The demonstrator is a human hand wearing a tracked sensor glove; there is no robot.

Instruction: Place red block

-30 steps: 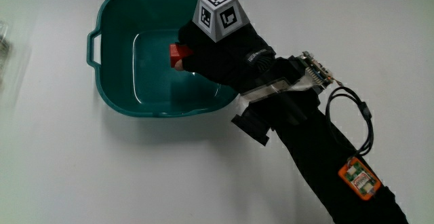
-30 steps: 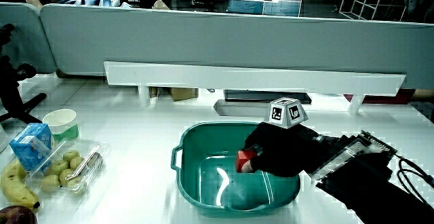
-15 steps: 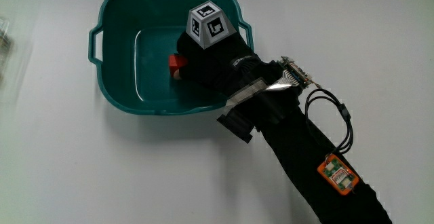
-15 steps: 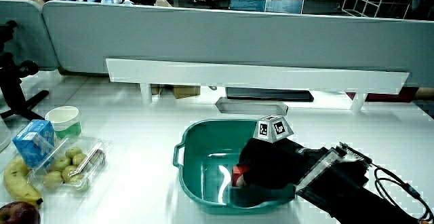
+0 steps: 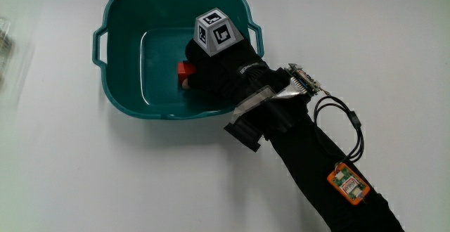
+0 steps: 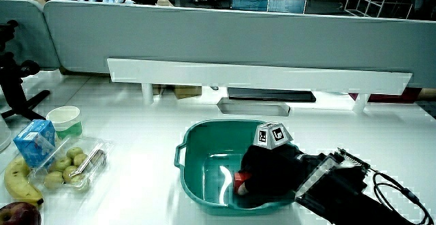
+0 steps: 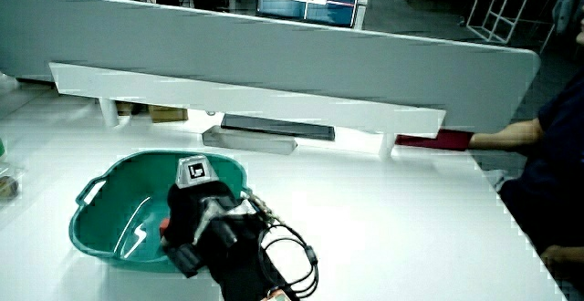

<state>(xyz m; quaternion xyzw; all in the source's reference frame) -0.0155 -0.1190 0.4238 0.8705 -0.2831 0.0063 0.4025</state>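
A small red block (image 5: 185, 72) is down inside the teal basin (image 5: 119, 21), low near its floor. The gloved hand (image 5: 211, 67) reaches over the basin's rim nearest the person, and its fingers are curled on the block. A patterned cube (image 5: 216, 29) sits on the back of the hand. In both side views the hand (image 6: 262, 174) (image 7: 196, 212) is sunk into the basin (image 6: 197, 146) (image 7: 109, 178), and the block shows as a red spot (image 6: 241, 178) (image 7: 166, 222) at the fingertips. Most of the block is covered by the glove.
A forearm in a black sleeve with a cable and an orange tag (image 5: 348, 183) lies across the table near the person. Beside the basin sit a fruit tray (image 6: 65, 163), a blue carton (image 6: 30, 143), a cup (image 6: 65, 121) and a banana (image 6: 17, 181). A low partition (image 6: 259, 41) closes the table.
The hand has sunk lower into the basin with the red block, bringing it close to the basin's floor. The fingers stay on the block.
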